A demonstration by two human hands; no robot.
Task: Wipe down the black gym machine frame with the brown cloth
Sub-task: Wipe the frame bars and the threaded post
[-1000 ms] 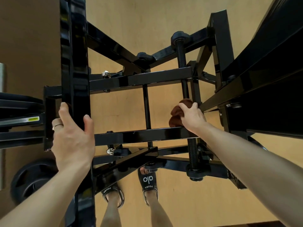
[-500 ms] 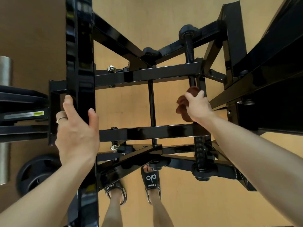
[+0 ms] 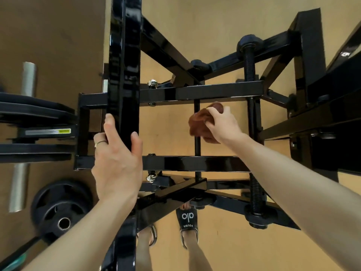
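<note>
The black gym machine frame [image 3: 201, 92] fills the view, seen from above, with two glossy crossbars and a thin vertical rod between them. My right hand [image 3: 222, 124] is shut on the bunched brown cloth [image 3: 199, 122], holding it against that thin rod in the gap between the crossbars. A wide black upright beam [image 3: 125, 75] runs down the left of centre, and my left hand [image 3: 117, 163] is wrapped around it, fingers on its left edge and thumb on its right.
Black weight plates [image 3: 35, 114] on a silver bar [image 3: 29, 79] sit at the left, and a loose plate [image 3: 60, 210] lies on the tan floor below them. A threaded black post [image 3: 252, 122] stands right of the cloth. My sandalled feet [image 3: 188, 222] show under the frame.
My right hand has carried the cloth leftward, from the threaded post to the thin rod. My left hand keeps its grip on the upright beam.
</note>
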